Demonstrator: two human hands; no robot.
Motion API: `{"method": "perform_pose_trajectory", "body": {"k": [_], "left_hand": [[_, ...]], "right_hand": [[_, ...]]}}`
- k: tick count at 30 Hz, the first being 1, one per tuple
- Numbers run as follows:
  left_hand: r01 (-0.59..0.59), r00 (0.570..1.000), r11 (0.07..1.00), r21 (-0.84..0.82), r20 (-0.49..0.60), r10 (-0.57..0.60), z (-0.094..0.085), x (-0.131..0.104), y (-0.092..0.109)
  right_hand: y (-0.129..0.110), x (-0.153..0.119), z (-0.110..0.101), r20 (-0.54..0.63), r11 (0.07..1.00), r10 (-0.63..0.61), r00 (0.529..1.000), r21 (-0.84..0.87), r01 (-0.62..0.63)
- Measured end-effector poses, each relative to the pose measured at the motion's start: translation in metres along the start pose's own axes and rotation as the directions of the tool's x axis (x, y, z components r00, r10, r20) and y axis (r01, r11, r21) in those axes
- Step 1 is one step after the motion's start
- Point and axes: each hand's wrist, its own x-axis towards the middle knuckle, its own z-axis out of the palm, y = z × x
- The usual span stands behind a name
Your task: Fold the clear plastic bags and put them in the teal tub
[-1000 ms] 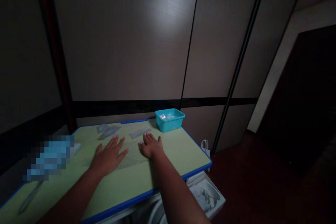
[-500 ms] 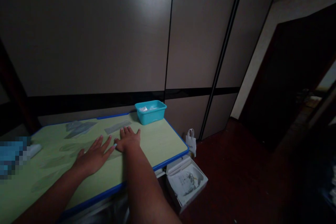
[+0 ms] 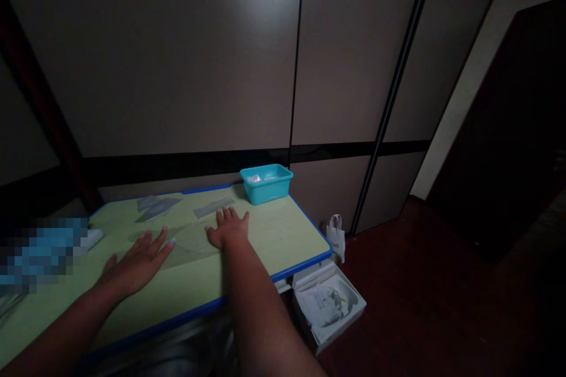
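Imo the clear plastic sheet (image 3: 189, 249) could crease or skid on the table (image 3: 287, 235) if one side gets pushed harder than the other, esp since it's thin & prob slippery. Looks see-through, greyish & fairly flat, edges hard to make out bc it's dim, lying btwn the left hand (image 3: 136, 265) and right hand (image 3: 230, 231). Hands are apart, palms down, fingers spread, nothing gripped afaict, w/ a smaller plastic strip (image 3: 213, 208) just past the right one.
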Motion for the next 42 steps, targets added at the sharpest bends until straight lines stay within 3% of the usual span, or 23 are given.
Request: {"method": "perform_pose_trajectory", "body": {"k": [4,10,13,17,21,26,30,34,38,42], "left_hand": [[0.071,0.997,0.997,-0.009,0.04,-0.07,-0.02,-0.019,0.003],[0.001,0.997,1.0,-0.004,0.074,-0.001,-0.046,-0.061,-0.012],[-0.011,0.999,1.0,-0.025,0.041,0.012,-0.047,-0.067,-0.014],[-0.011,0.999,0.999,-0.046,0.04,0.013,-0.046,-0.065,-0.011],[0.002,0.999,0.998,-0.058,0.052,0.001,-0.045,-0.067,-0.015],[0.04,0.998,0.999,-0.036,0.059,-0.038,-0.042,-0.071,-0.019],[0.118,0.993,0.993,-0.028,0.002,-0.118,-0.046,-0.064,0.001],[-0.023,0.996,0.998,-0.061,-0.083,0.018,-0.062,-0.044,0.035],[-0.108,0.994,0.99,-0.09,0.004,0.109,-0.065,-0.022,0.051],[-0.075,0.992,0.991,-0.107,0.095,0.086,-0.046,-0.014,0.044]], "right_hand": [[0.007,-0.008,-0.009,0.044,0.999,0.011,0.999,-0.048,-0.009],[0.023,-0.005,-0.024,0.089,0.994,0.04,0.995,-0.103,-0.03],[0.013,-0.006,-0.029,0.005,0.991,0.048,0.999,-0.124,-0.047],[-0.011,-0.021,-0.023,-0.047,0.987,-0.13,0.99,-0.105,0.125],[-0.022,-0.03,-0.01,0.049,0.986,-0.109,0.993,-0.124,0.114],[-0.019,-0.032,-0.01,0.061,0.987,-0.116,0.991,-0.103,0.122],[-0.02,-0.033,-0.012,0.051,0.989,-0.107,0.993,-0.1,0.112],[-0.024,-0.035,-0.014,0.045,0.989,-0.092,0.995,-0.11,0.096],[-0.025,-0.039,-0.016,0.028,0.99,-0.085,0.996,-0.113,0.088],[-0.025,-0.039,-0.017,0.025,0.99,-0.093,0.995,-0.104,0.095]]}}
